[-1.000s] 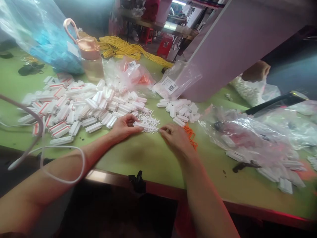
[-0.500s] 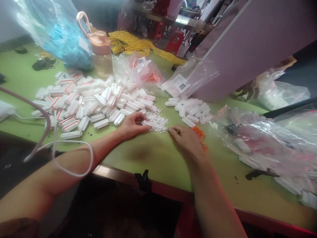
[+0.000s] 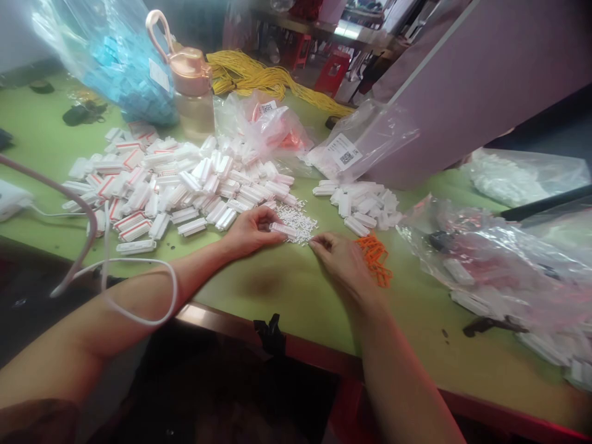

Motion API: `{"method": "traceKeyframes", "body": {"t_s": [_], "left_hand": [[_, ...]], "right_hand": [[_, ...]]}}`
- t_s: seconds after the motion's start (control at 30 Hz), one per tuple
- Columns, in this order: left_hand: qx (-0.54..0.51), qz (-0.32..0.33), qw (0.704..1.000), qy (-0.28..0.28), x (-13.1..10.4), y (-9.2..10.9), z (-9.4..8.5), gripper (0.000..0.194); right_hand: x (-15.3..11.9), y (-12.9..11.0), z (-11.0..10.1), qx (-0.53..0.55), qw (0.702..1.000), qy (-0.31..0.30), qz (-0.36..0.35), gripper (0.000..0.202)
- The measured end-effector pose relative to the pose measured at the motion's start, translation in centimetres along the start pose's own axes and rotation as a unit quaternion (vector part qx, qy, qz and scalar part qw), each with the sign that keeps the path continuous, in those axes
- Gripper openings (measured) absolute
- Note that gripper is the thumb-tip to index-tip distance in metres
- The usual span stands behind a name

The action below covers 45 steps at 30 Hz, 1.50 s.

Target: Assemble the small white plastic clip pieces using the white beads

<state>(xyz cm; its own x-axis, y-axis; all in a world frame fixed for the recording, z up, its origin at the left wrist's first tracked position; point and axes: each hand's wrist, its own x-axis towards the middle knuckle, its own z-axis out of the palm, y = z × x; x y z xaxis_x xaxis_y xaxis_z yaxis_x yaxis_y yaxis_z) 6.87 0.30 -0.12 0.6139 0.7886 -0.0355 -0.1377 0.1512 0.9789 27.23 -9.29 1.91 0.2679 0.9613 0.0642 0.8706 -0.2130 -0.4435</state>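
My left hand is closed, thumb and fingers gripping a white plastic housing, a short ribbed block. It is held at the near left edge of a heap of small white pins. At that heap's near right edge is my right hand, its thumb and forefinger pinched together. Whatever lies between those fingertips is too small to make out. Orange plastic strips lie just right of my right hand. Beyond my left hand spreads a large pile of white housings, some with red edges.
A smaller pile of white pieces sits beyond my right hand. Behind stand a bottle and a bag of blue parts. Plastic bags cover the right side. A white cable loops over my left forearm.
My right hand has shifted slightly left, its fingertips now at the pins, uncovering more orange strips. My left hand keeps the housing. A person's hand by the far right bag has gone from view.
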Motion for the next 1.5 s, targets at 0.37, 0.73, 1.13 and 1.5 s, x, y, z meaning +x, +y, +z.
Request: {"method": "traceKeyframes", "body": {"t_s": [0.37,0.73,1.13,1.5], "left_hand": [[0.082,0.019,0.993,-0.078,-0.5,-0.2,0.2,0.04],[0.149,0.033,0.985,-0.084,-0.9,0.9,0.6,0.032],[0.09,0.007,0.994,-0.061,-0.5,-0.5,0.2,0.038],[0.018,-0.022,0.999,-0.028,-0.1,-0.3,0.0,0.041]], "right_hand": [[-1.0,-3.2,-0.3,0.114,0.967,0.111,-0.202,0.016],[-1.5,-3.7,0.5,-0.06,0.943,0.156,-0.288,0.016],[-1.8,-4.2,0.2,-0.121,0.919,0.165,-0.337,0.018],[-0.9,-2.4,-0.6,0.145,0.972,0.12,-0.142,0.024]]}}
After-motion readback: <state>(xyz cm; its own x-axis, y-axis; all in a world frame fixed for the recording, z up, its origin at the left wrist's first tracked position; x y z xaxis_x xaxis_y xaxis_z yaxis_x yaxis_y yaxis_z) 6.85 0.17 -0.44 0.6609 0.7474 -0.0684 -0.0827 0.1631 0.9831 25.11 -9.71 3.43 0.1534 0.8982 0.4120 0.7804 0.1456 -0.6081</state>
